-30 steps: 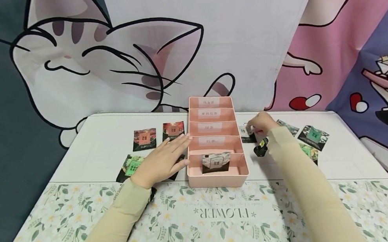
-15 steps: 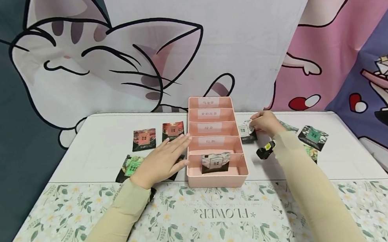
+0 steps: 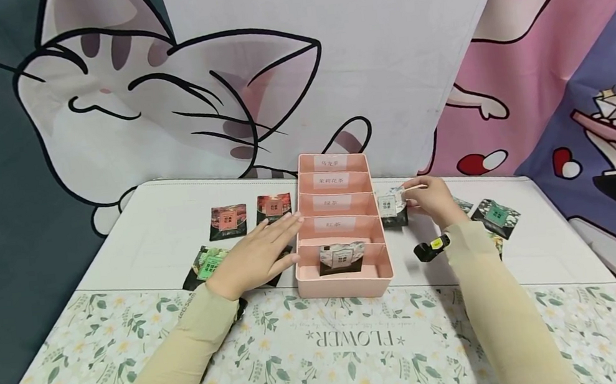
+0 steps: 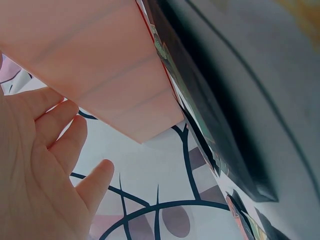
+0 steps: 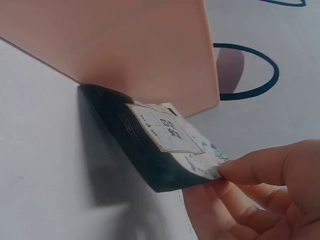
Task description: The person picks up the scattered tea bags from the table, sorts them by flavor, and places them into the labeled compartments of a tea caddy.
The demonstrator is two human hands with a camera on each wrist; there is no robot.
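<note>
My right hand (image 3: 431,199) pinches a white-and-black tea bag sachet (image 5: 165,132) by one edge, between thumb and fingers. The sachet is tilted, its far corner close against the side of the pink divided box (image 3: 346,288). My left hand (image 3: 252,254) lies with straight fingers at the box's left side, fingertips at its rim. Inside the front compartment stands another white-and-black sachet (image 3: 341,257). Paper labels mark the compartment dividers behind it. Part of a green sachet (image 3: 210,263) is covered by my left hand.
Two red sachets (image 3: 228,221) (image 3: 274,206) lie left of the box. On the right lie a dark green sachet (image 3: 496,216) and others partly hidden by my right arm. A floral mat strip (image 3: 279,345) crosses the white table (image 3: 138,235). Printed cloth hangs behind.
My right hand has drawn slightly right and its fingers have come into view, with the sachet's near edge raised. The left hand has stayed in place.
</note>
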